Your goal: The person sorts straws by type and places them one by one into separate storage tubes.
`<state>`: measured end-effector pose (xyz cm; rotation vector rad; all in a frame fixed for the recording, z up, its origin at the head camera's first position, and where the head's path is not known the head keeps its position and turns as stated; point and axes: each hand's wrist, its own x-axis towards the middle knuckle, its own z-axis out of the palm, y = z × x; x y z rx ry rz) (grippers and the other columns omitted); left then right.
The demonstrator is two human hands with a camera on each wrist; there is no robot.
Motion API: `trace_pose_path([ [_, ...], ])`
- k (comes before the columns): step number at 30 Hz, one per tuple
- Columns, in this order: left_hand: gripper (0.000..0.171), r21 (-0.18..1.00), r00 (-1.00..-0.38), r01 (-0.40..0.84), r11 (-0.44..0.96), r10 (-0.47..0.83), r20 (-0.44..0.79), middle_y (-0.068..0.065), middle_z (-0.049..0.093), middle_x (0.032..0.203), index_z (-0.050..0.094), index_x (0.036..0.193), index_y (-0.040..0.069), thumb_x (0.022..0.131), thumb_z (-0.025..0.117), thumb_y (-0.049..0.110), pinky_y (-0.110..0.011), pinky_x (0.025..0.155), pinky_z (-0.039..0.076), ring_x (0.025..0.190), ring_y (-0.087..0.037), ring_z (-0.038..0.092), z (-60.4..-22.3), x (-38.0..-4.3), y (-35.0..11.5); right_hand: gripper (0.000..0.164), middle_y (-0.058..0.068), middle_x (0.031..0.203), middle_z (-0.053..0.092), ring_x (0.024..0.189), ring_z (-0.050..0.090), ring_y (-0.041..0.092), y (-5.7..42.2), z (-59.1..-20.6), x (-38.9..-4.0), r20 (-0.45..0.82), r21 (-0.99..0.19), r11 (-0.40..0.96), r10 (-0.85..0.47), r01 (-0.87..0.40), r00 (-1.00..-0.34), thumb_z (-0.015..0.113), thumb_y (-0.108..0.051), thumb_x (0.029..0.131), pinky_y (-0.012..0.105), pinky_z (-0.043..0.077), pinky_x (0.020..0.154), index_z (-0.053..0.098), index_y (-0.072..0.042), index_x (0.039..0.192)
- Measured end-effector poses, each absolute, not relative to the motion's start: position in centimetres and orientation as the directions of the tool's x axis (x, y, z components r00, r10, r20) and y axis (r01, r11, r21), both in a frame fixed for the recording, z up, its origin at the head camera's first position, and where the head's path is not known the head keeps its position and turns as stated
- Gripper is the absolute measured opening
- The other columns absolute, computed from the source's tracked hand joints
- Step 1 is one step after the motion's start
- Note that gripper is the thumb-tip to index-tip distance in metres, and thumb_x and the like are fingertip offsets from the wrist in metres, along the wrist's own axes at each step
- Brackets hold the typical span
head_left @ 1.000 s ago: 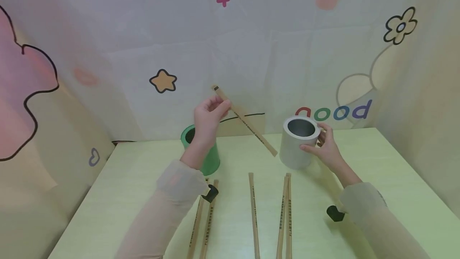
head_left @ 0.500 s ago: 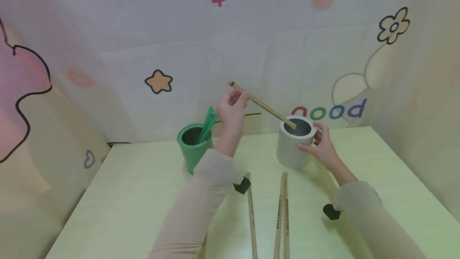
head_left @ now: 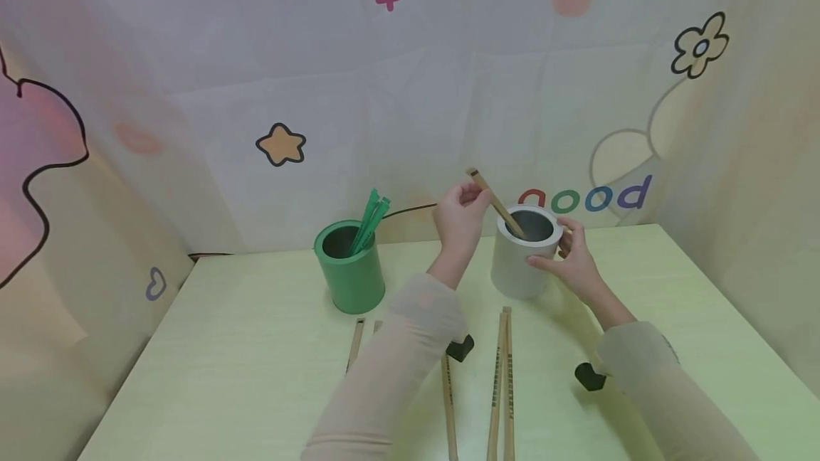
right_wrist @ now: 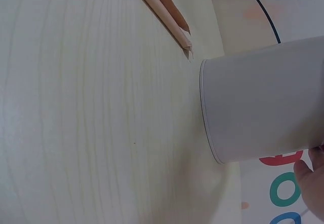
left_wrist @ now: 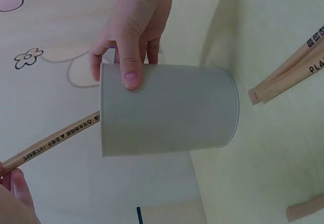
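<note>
My left hand (head_left: 463, 218) pinches a brown paper-wrapped straw (head_left: 502, 208) near its upper end. The straw slants down to the right, and its lower end sits inside the mouth of a light grey cylindrical cup (head_left: 522, 272). On the cup's right side my right hand (head_left: 579, 265) grips the wall just below the rim, thumb in front and fingers behind. The left wrist view shows printed characters along the straw (left_wrist: 55, 140) where it enters the cup (left_wrist: 167, 110). In the right wrist view the cup (right_wrist: 263, 97) stands upright on the table.
A green cup (head_left: 352, 279) holding several green straws (head_left: 370, 223) stands to the left. Two wrapped straws (head_left: 502, 390) lie together before the grey cup. Another straw (head_left: 450, 404) and two more, including one straw (head_left: 355, 343) farther left, are partly under my left sleeve.
My left hand has moved right and slightly down from near the green cup, bringing the straw's lower end into the grey cup. My right hand keeps its grip on that cup.
</note>
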<state>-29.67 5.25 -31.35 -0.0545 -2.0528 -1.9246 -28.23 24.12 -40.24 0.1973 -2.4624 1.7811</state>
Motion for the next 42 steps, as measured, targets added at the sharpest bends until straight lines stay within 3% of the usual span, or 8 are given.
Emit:
trace_pose_path([
  [14, 0.011, 0.954, -0.954, 0.234, 0.187, -0.146, 0.262, -0.006, 0.068, 0.08, 0.066, 0.082, 0.006, 0.076, 0.068, 0.015, -0.016, 0.057, 0.047, 0.074, -0.011, 0.062, -33.7, -29.1, 6.6, 0.09, 0.026, 0.144, 0.015, 0.132, 0.014, 0.042, 24.6, -41.6, -29.1, 0.179, -0.923, 0.339, -0.03, -0.179, -0.983, 0.071, -0.021, 0.075, 0.056, 0.013, 0.105, 0.005, -0.009, 0.135],
  [20, 0.013, 0.957, -0.969, 0.185, 0.222, -0.118, 0.215, -0.003, 0.068, 0.082, 0.066, 0.084, 0.007, 0.077, 0.067, 0.018, -0.018, 0.063, 0.049, 0.076, -0.01, 0.061, -34.6, -29.1, 6.8, 0.09, 0.025, 0.144, 0.014, 0.132, 0.013, 0.042, 24.6, -41.7, -29.2, 0.186, -0.921, 0.34, -0.038, -0.188, -0.982, 0.07, -0.022, 0.075, 0.056, 0.012, 0.105, 0.004, -0.009, 0.135],
  [31, 0.008, 0.961, -0.981, 0.149, 0.231, -0.086, 0.173, 0.0, 0.068, 0.078, 0.068, 0.081, 0.011, 0.078, 0.066, 0.018, -0.02, 0.063, 0.049, 0.072, -0.006, 0.061, -36.6, -28.5, 7.1, 0.087, 0.029, 0.142, 0.013, 0.131, 0.013, 0.045, 24.0, -40.5, -28.3, 0.187, -0.927, 0.324, -0.042, -0.191, -0.981, 0.067, -0.009, 0.077, 0.058, 0.012, 0.104, 0.002, -0.005, 0.135],
  [42, 0.01, 0.962, -0.988, 0.153, 0.226, 0.021, 0.152, 0.002, 0.067, 0.083, 0.066, 0.085, 0.013, 0.079, 0.066, 0.02, -0.017, 0.066, 0.049, 0.073, -0.005, 0.061, -39.0, -27.0, 6.2, 0.09, 0.027, 0.144, 0.013, 0.131, 0.014, 0.043, 24.6, -41.7, -29.2, 0.206, -0.918, 0.338, -0.045, -0.209, -0.978, 0.069, -0.018, 0.076, 0.057, 0.013, 0.104, 0.003, -0.007, 0.136],
])
